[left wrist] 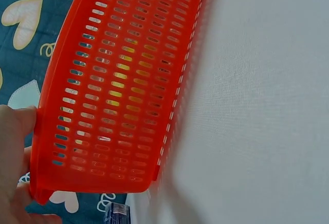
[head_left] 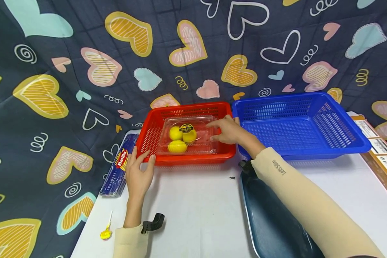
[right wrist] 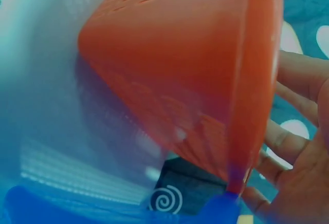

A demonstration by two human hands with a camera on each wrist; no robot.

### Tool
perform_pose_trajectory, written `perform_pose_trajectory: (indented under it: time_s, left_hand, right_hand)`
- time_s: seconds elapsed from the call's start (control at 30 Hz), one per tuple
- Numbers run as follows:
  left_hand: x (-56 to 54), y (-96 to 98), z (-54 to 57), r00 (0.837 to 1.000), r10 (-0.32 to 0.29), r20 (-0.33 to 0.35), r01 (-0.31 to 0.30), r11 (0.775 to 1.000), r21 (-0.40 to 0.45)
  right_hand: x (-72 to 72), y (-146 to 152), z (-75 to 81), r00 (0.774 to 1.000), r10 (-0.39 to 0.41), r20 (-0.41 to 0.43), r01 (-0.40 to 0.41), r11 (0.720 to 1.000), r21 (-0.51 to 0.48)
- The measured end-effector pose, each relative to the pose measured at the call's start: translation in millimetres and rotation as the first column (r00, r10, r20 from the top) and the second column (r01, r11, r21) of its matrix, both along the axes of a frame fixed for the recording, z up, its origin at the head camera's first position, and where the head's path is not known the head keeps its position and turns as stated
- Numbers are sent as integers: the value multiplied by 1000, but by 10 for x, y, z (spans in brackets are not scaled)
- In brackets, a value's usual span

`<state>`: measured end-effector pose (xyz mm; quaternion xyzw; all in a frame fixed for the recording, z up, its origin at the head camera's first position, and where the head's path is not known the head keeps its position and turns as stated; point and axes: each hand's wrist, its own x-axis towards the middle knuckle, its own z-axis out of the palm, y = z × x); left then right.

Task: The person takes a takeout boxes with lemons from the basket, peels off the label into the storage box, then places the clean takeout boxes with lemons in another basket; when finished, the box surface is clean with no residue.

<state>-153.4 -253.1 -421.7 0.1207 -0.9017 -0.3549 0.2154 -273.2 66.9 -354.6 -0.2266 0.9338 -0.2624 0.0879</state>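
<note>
A lollipop (head_left: 105, 234) and Barilla spaghetti (head_left: 116, 175) lay left of the left hand (head_left: 140, 175), its fingers loose against the red basket (head_left: 190, 160). Inside sat a clear clamshell (head_left: 201, 138) of yellow fruits (head_left: 177, 146); the right hand (head_left: 229, 130), fingers apart, hung beside it, crowded by the blue basket (head_left: 277, 134).

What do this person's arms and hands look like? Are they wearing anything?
The left sleeve is beige and looks plain; the right sleeve, also beige, carries dark lettering, apparently "LetsSlim". A black angular attachment shows at the left wrist and a black piece by the right. The left hand and right hand are ungloved.
</note>
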Motion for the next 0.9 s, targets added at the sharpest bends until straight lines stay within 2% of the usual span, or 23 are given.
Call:
perform_pose_trajectory:
  time_s: [0.37, 0.53, 0.73, 0.9]
  left_hand:
    - [5, -7, -22, 1000, -3, -7, 3, 999, 47]
    - [7, -4, -23, 1000, -12, -15, 13, 998, 59]
    - [23, -17, -35, 1000, -4, -15, 5, 998, 60]
    - [26, -5, -26, 1000, -6, 0, 6, 998, 62]
  right_hand:
    - [-67, -117, 50, 999, 22, 24, -22, 1000, -6]
    - [-119, -154, 63, 996, 28, 83, -24, 998, -51]
    - [-235, -176, 98, 985, 83, 152, -67, 992, -105]
    - [-323, -159, 136, 982, 40, 184, -14, 990, -139]
